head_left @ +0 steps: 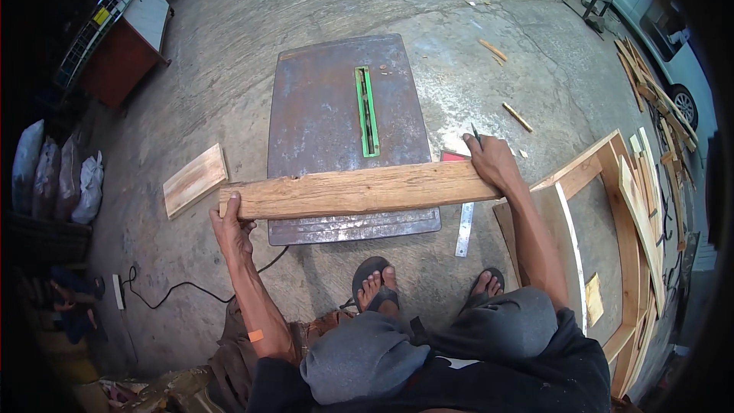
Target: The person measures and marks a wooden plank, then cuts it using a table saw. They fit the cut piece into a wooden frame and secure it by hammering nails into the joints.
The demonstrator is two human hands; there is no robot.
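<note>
I hold a long rough wooden plank crosswise over the near edge of a grey metal table saw. My left hand grips the plank's left end. At the right end, my right hand grips the plank and also pinches a thin dark pencil. The saw's green blade slot lies just beyond the plank, with the blade low in it.
A short board lies on the concrete to the left. A metal ruler rests by the saw's right corner. A wooden frame and stacked strips stand at right. A black cable runs past my feet. A cabinet stands far left.
</note>
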